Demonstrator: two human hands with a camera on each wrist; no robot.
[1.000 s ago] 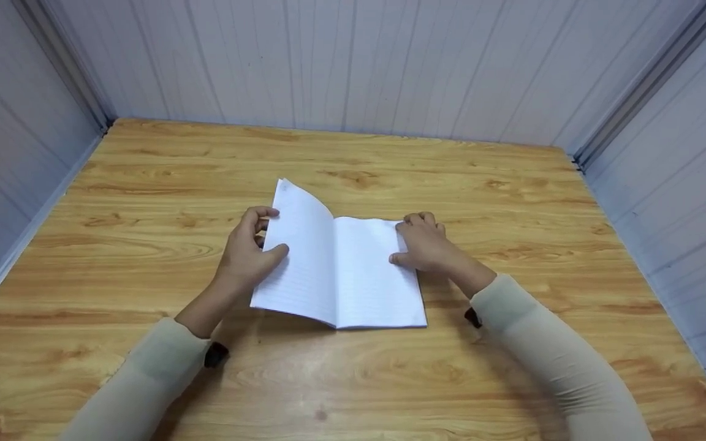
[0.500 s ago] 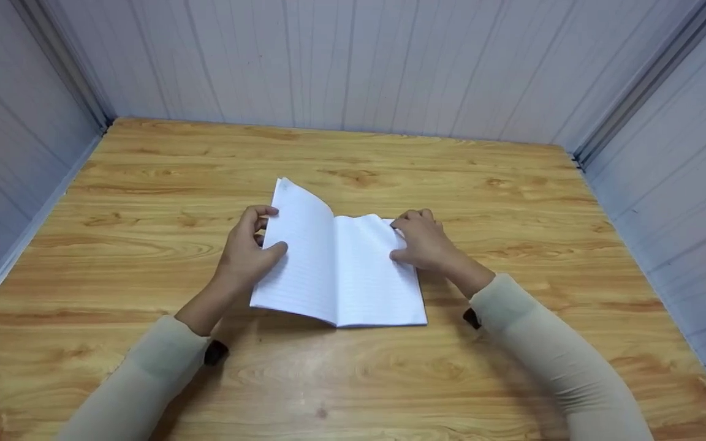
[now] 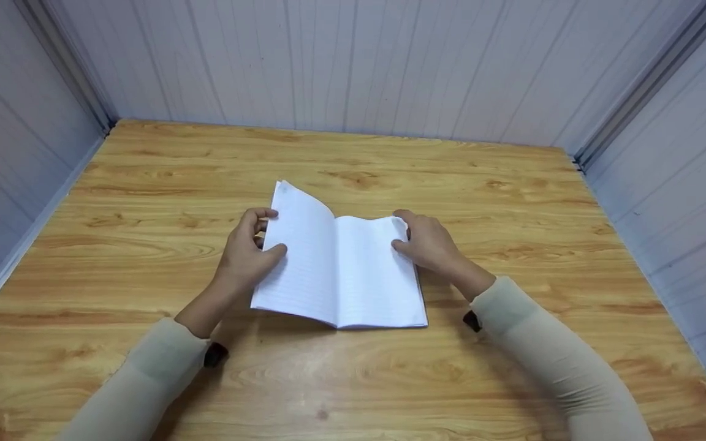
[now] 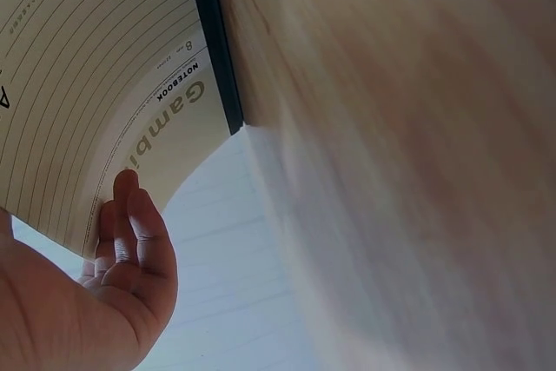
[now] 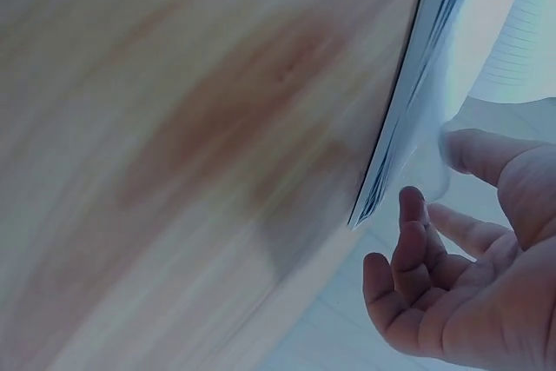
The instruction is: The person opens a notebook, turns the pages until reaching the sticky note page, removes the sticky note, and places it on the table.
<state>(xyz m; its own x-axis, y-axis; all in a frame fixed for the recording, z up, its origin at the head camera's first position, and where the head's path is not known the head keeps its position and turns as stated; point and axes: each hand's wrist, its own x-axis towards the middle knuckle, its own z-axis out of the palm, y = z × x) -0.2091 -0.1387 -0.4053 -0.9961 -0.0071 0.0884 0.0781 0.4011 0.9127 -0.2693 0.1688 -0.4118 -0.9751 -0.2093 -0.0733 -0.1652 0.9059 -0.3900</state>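
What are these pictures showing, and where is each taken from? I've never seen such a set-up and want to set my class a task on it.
There is no machine at work here, just a person's two bare hands. The wide pictures come from a camera worn on the head; the close ones come from a camera on each wrist. On the table is an open notebook, its left half raised. The left hand holds that half, thumb inside and fingers behind; its wrist view shows the cover, printed "NOTEBOOK". The right hand pinches a page near its upper right corner.
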